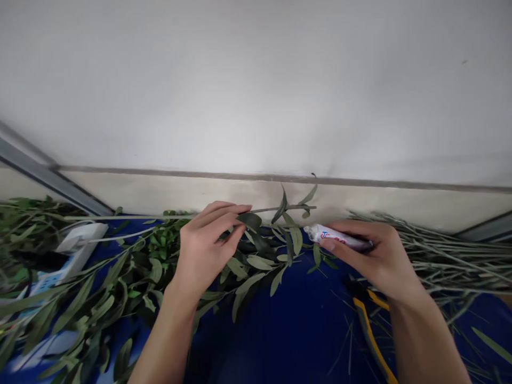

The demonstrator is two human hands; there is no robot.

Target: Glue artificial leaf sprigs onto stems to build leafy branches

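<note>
My left hand (pixel 214 240) pinches a thin leafy stem (pixel 266 209), which runs sideways just above the blue surface. Its right end, with a few narrow green leaves, points toward my right hand (pixel 372 250). That hand is closed around a small white tube (pixel 340 238) with red and blue print, its whitish tip facing left. The tip is close below the stem's end, with a gap between them. Leafy branches (pixel 256 266) lie under and beside my left hand.
Yellow-handled pliers (pixel 372 336) lie by my right forearm. A bundle of bare stems (pixel 452 256) lies at the right. On the left are a white power strip (pixel 86 240) and more foliage (pixel 100 298). A pale wall (pixel 256 96) rises behind the blue tabletop (pixel 276 330).
</note>
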